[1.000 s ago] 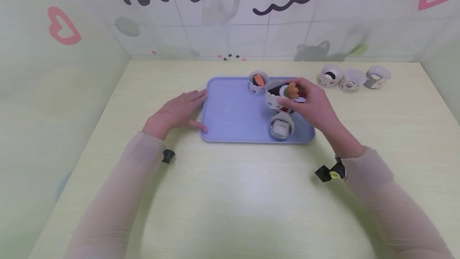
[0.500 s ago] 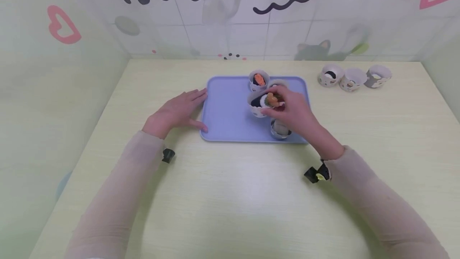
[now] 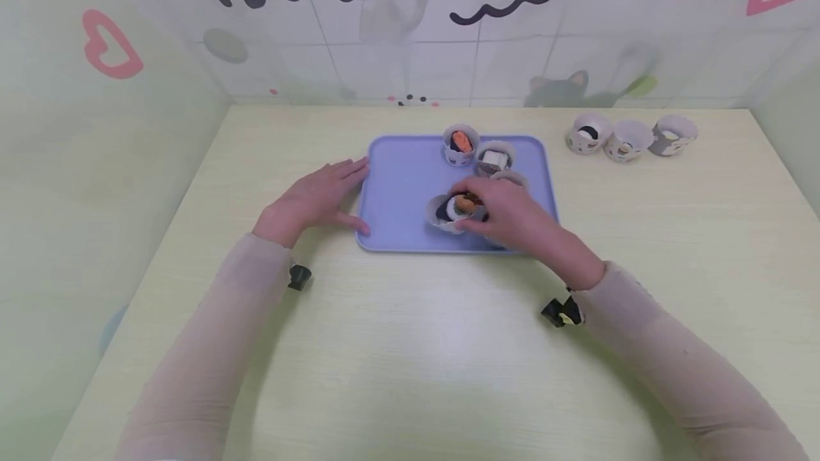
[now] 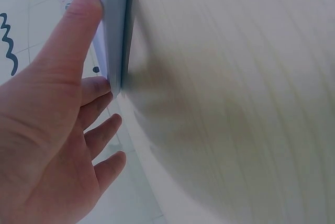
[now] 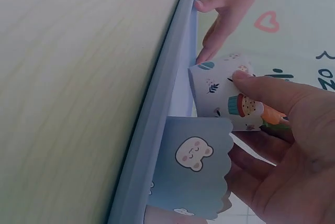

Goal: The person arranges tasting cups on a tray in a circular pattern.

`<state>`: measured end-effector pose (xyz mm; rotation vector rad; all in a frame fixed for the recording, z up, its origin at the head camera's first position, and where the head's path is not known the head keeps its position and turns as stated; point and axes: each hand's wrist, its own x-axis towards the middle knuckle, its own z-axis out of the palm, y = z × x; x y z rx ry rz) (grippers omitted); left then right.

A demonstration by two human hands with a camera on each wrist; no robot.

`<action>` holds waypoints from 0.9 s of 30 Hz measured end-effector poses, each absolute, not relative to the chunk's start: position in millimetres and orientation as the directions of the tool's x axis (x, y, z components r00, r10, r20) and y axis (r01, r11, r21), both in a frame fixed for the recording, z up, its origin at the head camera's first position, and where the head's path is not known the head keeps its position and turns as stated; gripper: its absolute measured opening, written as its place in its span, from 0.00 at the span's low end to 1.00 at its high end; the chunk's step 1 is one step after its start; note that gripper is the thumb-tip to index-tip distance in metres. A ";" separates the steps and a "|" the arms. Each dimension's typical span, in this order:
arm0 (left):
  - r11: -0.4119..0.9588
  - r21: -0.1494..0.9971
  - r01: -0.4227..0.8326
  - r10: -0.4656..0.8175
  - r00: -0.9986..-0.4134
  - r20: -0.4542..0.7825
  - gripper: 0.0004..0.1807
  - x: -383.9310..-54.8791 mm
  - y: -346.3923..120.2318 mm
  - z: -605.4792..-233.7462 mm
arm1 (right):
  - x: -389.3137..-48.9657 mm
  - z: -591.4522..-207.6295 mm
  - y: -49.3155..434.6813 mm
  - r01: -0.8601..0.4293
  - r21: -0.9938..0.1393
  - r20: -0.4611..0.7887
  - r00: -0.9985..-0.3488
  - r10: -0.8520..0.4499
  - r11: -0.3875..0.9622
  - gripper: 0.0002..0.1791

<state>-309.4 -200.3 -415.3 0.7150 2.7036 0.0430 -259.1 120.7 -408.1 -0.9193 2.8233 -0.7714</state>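
My left hand [image 3: 314, 198] lies with straight fingers against the left edge of the blue tray [image 3: 400, 194], thumb and fingertips touching its rim. Over the tray's front half, my right hand [image 3: 512, 215] grips a white patterned paper baking cup [image 5: 212, 90] between thumb and fingers. Inside that cup are sushi-like pieces, dark, white and orange. In the right wrist view, a blue bear-print paper cup [image 5: 196, 156] stands on the tray close beside it; my right hand mostly hides it in the head view. Whether the held cup's base touches the tray, I cannot tell.
Further back on the tray stand a cup with an orange-topped piece [image 3: 460, 144], a cup with a white piece [image 3: 495, 160] and a partly hidden cup [image 3: 512, 178]. Three more paper cups [image 3: 629, 142] stand at the table's back right. A printed wall [image 3: 397, 70] rises behind.
My right hand has carried the paper cup leftward and toward the tray's front, uncovering the cups behind it. My left hand has stayed at the tray's left edge.
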 end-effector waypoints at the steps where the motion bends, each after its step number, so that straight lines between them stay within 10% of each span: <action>1: 0.872 0.116 0.476 0.486 -0.814 -0.319 0.65 -309.7 -200.2 -415.5 | -258.5 -408.1 120.3 -0.535 -0.479 0.064 -0.812 -0.580 0.696 0.25; 27: 0.868 0.104 0.486 0.492 -0.811 -0.318 0.65 -309.5 -198.0 -414.9 | -245.2 -408.3 122.7 -0.583 -0.295 0.019 -0.796 -0.605 0.757 0.31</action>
